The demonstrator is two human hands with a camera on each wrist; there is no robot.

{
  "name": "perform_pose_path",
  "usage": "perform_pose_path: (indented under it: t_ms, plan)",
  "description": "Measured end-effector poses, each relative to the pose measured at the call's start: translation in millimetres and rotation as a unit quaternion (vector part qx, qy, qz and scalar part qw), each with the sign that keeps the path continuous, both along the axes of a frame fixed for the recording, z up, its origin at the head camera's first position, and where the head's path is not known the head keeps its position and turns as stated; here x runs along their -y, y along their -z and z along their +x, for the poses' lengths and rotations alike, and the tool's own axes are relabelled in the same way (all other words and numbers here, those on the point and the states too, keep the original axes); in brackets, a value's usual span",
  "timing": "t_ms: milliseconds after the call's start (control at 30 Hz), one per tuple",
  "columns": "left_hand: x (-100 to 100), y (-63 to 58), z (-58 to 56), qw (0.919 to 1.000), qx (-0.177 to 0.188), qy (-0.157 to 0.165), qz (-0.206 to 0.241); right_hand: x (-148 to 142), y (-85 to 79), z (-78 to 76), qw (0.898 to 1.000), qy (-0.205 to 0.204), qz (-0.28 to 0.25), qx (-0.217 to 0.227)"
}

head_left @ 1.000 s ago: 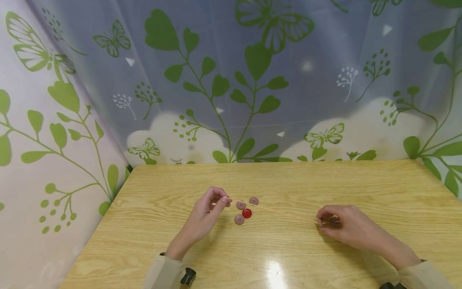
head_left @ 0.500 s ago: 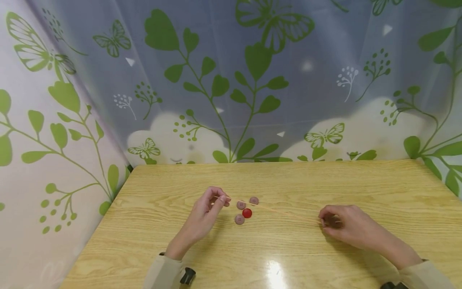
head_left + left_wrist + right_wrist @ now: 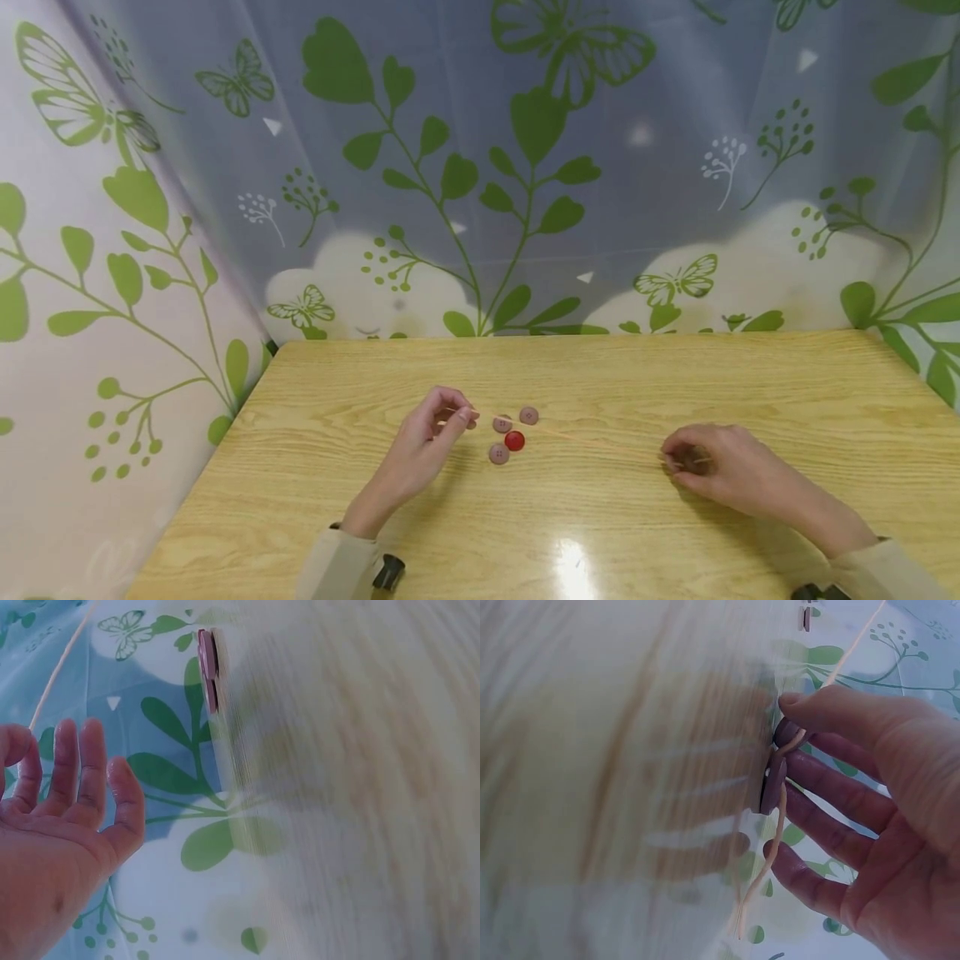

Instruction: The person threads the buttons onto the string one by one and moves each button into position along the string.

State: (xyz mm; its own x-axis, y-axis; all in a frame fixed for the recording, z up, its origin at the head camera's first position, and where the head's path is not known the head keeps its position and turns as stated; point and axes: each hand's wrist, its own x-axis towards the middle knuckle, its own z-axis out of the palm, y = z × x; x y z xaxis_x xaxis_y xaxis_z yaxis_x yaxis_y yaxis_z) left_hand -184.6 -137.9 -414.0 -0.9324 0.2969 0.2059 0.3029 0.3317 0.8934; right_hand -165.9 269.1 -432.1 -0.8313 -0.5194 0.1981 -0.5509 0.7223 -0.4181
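An orange string (image 3: 771, 851) stretches slantwise between my two hands over the table. My left hand (image 3: 423, 446) pinches it between thumb and index finger; in the left wrist view the other fingers are loosely bent and the string (image 3: 64, 660) runs up from the fingertips. My right hand (image 3: 738, 471), low over the wood, holds a brown button (image 3: 786, 733) at its thumb and fingertips, the string passing along it. A second brown button (image 3: 775, 784) is close below, and the frayed string end hangs past it. Between the hands lie a red button (image 3: 514, 441) and brown buttons (image 3: 498, 454).
The wooden table (image 3: 360, 367) ends at a patterned curtain (image 3: 450, 233) at the back, and another curtain (image 3: 67, 375) hangs along the left. Dark wrist straps (image 3: 388, 572) sit at the sleeves.
The right fingers have shifted slightly, and the button that showed at their tips is now less visible in the head view. The left hand and the buttons on the table stay put.
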Motion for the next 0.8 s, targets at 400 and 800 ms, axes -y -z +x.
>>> perform_pose_path:
  t_ms: [400, 800]
  plan:
    - [-8.6, 0.3, 3.3, 0.9997, -0.001, 0.021, -0.012, 1.9, -0.3, -0.6, 1.000, -0.008, -0.004, -0.005]
    - [-20.2, -0.3, 4.4, 0.9992, -0.012, 0.037, -0.013, 17.7, -5.1, 3.3, 0.991, -0.037, -0.109, -0.068]
